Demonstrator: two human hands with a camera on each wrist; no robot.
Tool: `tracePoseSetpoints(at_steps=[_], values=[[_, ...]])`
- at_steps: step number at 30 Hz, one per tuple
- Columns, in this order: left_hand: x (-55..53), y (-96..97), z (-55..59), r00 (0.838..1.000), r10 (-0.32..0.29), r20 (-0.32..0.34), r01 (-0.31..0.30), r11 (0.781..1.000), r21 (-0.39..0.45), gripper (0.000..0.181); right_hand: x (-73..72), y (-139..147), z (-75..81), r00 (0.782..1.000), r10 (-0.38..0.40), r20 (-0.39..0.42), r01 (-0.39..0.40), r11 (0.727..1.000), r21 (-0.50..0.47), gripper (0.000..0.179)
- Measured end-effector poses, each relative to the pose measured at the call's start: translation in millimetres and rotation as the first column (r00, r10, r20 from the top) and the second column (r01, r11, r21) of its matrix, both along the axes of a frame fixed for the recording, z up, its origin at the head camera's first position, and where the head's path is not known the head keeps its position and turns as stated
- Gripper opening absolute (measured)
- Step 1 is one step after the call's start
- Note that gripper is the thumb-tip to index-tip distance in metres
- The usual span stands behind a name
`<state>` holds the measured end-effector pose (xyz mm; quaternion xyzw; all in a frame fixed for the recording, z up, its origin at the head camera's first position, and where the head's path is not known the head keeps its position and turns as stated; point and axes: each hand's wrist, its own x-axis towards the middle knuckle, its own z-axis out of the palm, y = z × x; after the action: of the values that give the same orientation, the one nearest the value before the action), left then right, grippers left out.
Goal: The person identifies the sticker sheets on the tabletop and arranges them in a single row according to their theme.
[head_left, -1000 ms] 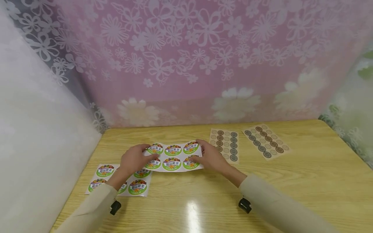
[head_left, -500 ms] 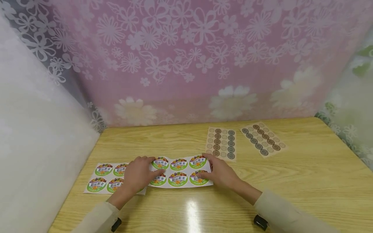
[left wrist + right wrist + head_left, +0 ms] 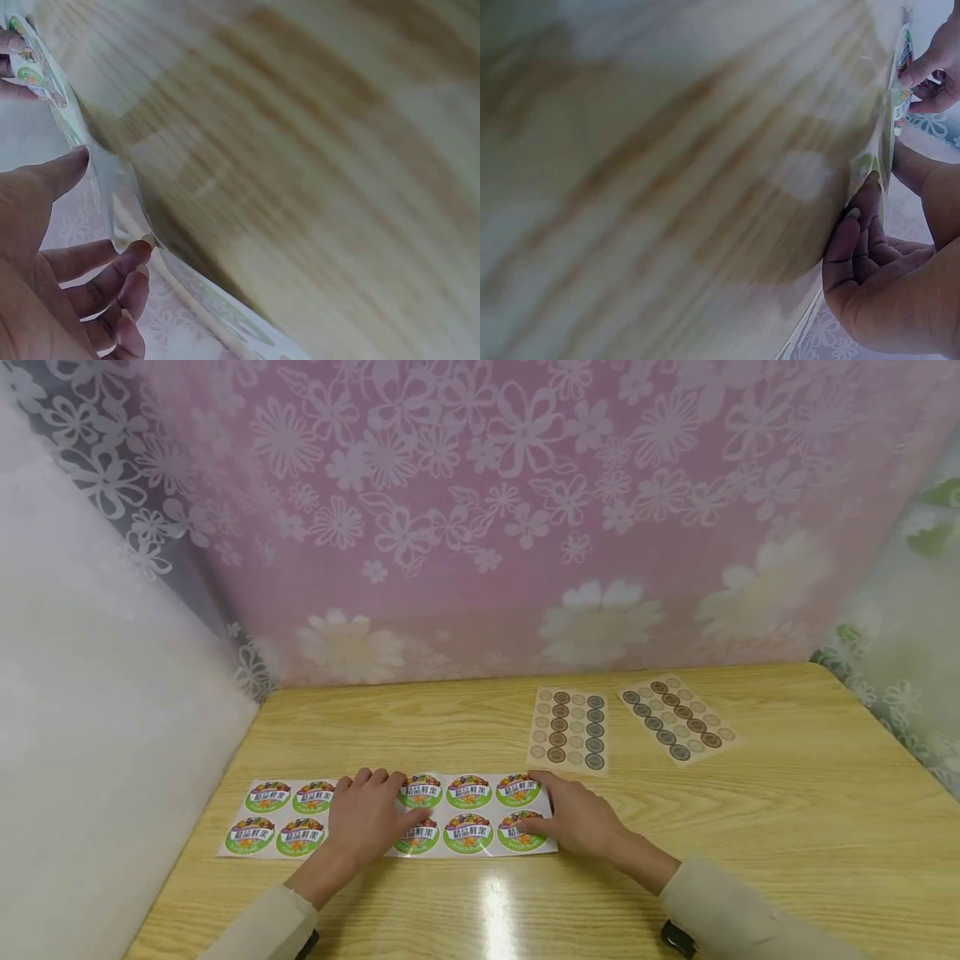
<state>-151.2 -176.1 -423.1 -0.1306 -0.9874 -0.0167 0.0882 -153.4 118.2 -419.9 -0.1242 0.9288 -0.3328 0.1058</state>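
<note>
A white sheet of round fruit stickers (image 3: 468,814) lies nearly level on the wooden table, with green, white and red labels. My left hand (image 3: 367,817) holds its left end, thumb over a sticker and fingers by the far edge. At the right end, my right hand (image 3: 588,818) grips the sheet with its thumb on the lower corner sticker. A matching sticker sheet (image 3: 273,817) lies flat to the left, partly covered by the left hand. In the left wrist view, the held sheet's edge (image 3: 67,112) runs past the left thumb (image 3: 71,169).
Two beige sheets of small round stickers lie farther back: one upright sheet (image 3: 570,731) and one slanted sheet (image 3: 678,718). A floral pink curtain (image 3: 480,527) hangs behind the wooden table (image 3: 750,827). A white cloth wall (image 3: 112,693) stands at the left.
The held sticker sheet has come down toward me and slightly right, flattening beside the other sheet. Both hands moved with it, and the left hand now covers part of the left sheet.
</note>
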Motion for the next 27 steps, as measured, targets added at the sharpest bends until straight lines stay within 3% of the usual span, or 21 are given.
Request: tracePoseSetpoints(at_steps=[8, 20, 27], values=[[2.6, -4.6, -1.0, 1.000, -0.017, -0.009, 0.017, 1.000, -0.009, 0.060, -0.3, 0.4, -2.4, 0.999, 0.033, -0.041, -0.028, 0.992, 0.124, 0.071], [5.5, -9.3, -5.2, 0.997, -0.076, -0.004, 0.076, 0.994, 0.076, 0.050, 4.2, 3.4, -2.6, 0.986, 0.106, -0.125, -0.066, 0.955, 0.291, 0.072], [4.8, -10.3, -4.9, 0.978, -0.209, -0.010, 0.209, 0.976, 0.062, 0.049, 1.9, 5.4, -2.8, 0.974, 0.153, -0.166, -0.090, 0.937, 0.337, 0.073]])
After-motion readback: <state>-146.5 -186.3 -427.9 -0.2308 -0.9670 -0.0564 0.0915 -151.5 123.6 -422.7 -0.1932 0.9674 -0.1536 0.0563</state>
